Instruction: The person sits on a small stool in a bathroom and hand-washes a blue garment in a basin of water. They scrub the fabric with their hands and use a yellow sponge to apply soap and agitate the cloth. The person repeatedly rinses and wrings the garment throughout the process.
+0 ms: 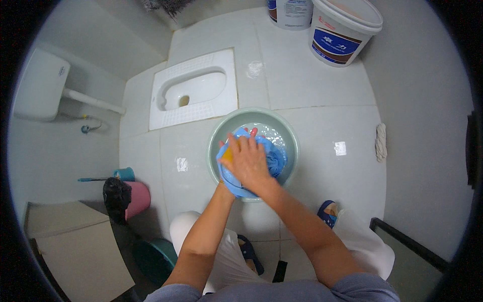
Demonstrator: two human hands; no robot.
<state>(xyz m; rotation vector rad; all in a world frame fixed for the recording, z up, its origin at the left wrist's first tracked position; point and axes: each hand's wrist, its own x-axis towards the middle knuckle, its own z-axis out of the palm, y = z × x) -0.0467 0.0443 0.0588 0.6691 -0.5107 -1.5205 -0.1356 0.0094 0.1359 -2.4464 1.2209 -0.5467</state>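
Observation:
Before me stands a pale green plastic basin holding some water. A wet light-blue cloth is bunched inside it, part of it lifted and draped over my left hand. Mostly hidden, that hand lies beneath the cloth, with reddish fingertips showing past its far edge. On top, my right hand presses a yellow block, which looks like a bar of soap, against the fabric. The block shows only at the thumb side of the palm.
A squat toilet is set in the tiled floor beyond the basin. Two white plastic buckets stand far right. Leftward are a pink bin with a black bag and a dark green tub. A rag lies by the right wall.

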